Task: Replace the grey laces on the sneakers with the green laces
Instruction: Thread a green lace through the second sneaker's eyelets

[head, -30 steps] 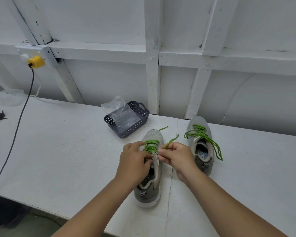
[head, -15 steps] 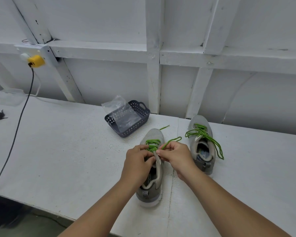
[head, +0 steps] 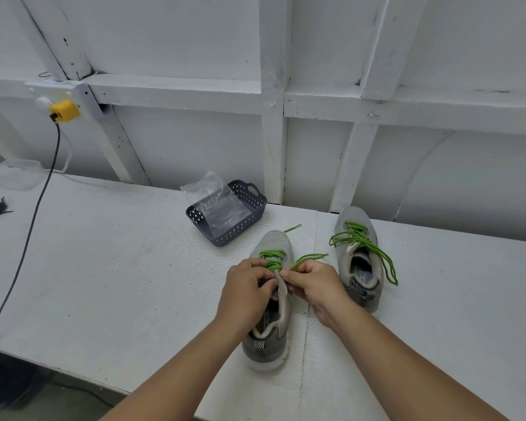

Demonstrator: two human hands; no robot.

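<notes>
In the head view, both hands meet at the centre of the frame over the near sneaker [head: 269, 299], which points away from the person so the eyelets face them. The right hand [head: 313, 285] pinches the green lace [head: 304, 259], probably to feed it through an eyelet. The left hand [head: 245, 287] grips the shoe's edge to steady it. The second sneaker [head: 359, 259], right of centre, already carries loose green lacing. A basket [head: 257, 205] stands behind.
</notes>
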